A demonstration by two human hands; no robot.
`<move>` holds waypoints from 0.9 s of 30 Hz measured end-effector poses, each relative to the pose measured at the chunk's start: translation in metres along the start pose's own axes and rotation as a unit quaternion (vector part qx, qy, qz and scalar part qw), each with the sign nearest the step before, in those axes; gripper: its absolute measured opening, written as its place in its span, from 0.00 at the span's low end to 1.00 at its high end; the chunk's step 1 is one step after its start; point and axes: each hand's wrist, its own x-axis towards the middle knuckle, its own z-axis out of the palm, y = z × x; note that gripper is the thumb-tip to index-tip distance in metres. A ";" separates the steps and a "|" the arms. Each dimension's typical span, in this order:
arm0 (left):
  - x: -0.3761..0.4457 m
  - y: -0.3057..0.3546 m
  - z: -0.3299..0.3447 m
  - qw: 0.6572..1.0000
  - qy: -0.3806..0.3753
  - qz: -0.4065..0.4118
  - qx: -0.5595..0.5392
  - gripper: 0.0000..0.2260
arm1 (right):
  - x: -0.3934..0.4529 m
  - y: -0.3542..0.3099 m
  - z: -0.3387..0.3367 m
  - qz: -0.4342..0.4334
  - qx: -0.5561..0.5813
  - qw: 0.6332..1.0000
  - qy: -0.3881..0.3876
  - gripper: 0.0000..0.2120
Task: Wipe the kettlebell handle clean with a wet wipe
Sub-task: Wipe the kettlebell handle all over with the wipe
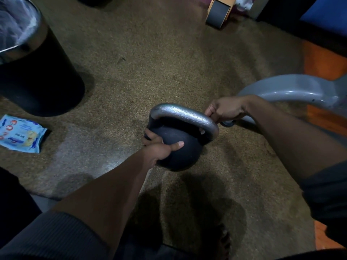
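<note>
The kettlebell (176,147) has a dark round body and a silver textured handle (185,114). It is tilted on the brown carpet, handle pointing away from me. My left hand (159,145) grips the ball from the near left, thumb across its front and fingers round its left side. My right hand (224,110) sits at the handle's right corner, fingers and thumb curled against the metal. No wipe shows in either hand. A blue pack of wet wipes (20,133) lies on the floor at the far left.
A black bin (37,76) with a chrome rim and a plastic liner stands at the upper left. A curved grey metal frame (285,89) runs behind my right hand. An orange wooden edge (323,61) borders the carpet on the right. My foot (223,241) is at the bottom.
</note>
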 end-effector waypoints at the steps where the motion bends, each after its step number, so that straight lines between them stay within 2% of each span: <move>1: 0.000 0.000 0.000 1.000 0.001 0.000 0.002 0.59 | 0.000 0.002 -0.004 0.004 0.007 1.000 0.008 0.13; 4: 0.001 -0.001 0.000 1.000 0.005 -0.003 0.007 0.59 | 0.000 -0.002 -0.003 -0.007 -0.012 1.000 0.014 0.10; 7: -0.001 0.000 0.000 1.000 0.007 0.003 0.001 0.58 | 0.008 -0.002 0.002 0.007 -0.091 0.996 0.020 0.07; 9: -0.001 -0.001 0.000 1.000 0.007 0.002 0.001 0.58 | 0.006 -0.001 0.003 0.008 -0.110 0.993 0.043 0.09; 12: 0.000 0.000 0.000 1.000 0.002 -0.002 0.012 0.59 | -0.009 -0.001 -0.001 0.005 -0.061 0.994 0.087 0.11; 16: -0.001 0.001 -0.001 1.000 -0.003 -0.005 0.014 0.59 | -0.019 0.000 0.011 -0.041 -0.021 0.986 0.161 0.09; 20: -0.002 0.002 -0.002 1.000 -0.003 -0.003 0.013 0.59 | -0.014 0.019 0.031 -0.031 0.010 0.979 0.200 0.11; 24: -0.002 0.001 -0.001 1.000 -0.008 -0.003 0.013 0.59 | -0.023 0.031 0.042 -0.053 0.113 0.949 0.289 0.13; 27: -0.003 0.001 -0.001 1.000 -0.008 -0.001 0.010 0.59 | -0.030 0.021 0.058 -0.079 0.140 0.915 0.370 0.13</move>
